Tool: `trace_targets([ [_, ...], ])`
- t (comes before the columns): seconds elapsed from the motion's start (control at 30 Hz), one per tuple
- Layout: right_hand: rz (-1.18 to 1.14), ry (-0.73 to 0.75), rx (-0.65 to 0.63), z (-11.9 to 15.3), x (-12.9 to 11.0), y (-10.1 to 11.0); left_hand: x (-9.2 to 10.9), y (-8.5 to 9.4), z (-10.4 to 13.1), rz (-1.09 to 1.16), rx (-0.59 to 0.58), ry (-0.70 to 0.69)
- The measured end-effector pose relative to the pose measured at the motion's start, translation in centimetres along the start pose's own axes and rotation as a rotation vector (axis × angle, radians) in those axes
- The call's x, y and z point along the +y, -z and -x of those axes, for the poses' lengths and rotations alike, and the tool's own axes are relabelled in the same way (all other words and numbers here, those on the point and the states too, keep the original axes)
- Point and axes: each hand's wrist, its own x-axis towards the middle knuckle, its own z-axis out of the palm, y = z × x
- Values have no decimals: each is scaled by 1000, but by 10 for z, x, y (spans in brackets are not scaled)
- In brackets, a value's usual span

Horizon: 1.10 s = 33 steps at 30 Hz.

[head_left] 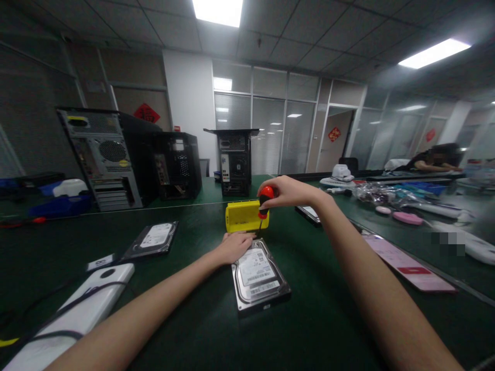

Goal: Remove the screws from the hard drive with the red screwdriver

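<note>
A silver hard drive (260, 281) with a white label lies flat on the green table in front of me. My left hand (236, 247) rests on its far left part, palm down, fingers stretched toward the far edge. Above that edge my right hand (284, 191) is closed around the red and black handle of a screwdriver (264, 202). The screwdriver stands nearly upright, its shaft pointing down at the drive's far end; whether the tip touches a screw is too small to tell. Just behind stands a yellow plastic tray (247, 217), tipped on its side.
Another hard drive (152, 239) lies to the left, near a white power strip (77, 314) with black cables. Open computer cases (110, 154) stand at the back. A partly hidden drive (309, 214), a pink card (410, 263) and bagged parts (375, 193) are on the right. Another person sits far right.
</note>
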Motion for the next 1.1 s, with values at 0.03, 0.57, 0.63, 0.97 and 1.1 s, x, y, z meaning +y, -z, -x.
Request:
trace_targets([
  [0.03, 4, 0, 1, 0, 0, 0, 0, 0, 0, -3, -4, -3],
  [0.57, -26, 12, -8, -2, 1, -2, 1, 2, 1, -8, -24, -22],
  [0.63, -34, 6, -7, -2, 1, -2, 3, 3, 2, -10, -26, -15],
  [0.97, -27, 12, 9, -2, 2, -1, 0, 0, -1, -10, -9, -4],
  [1.1, -18, 6, 11, -2, 3, -2, 0, -1, -2, -3, -9, 6],
])
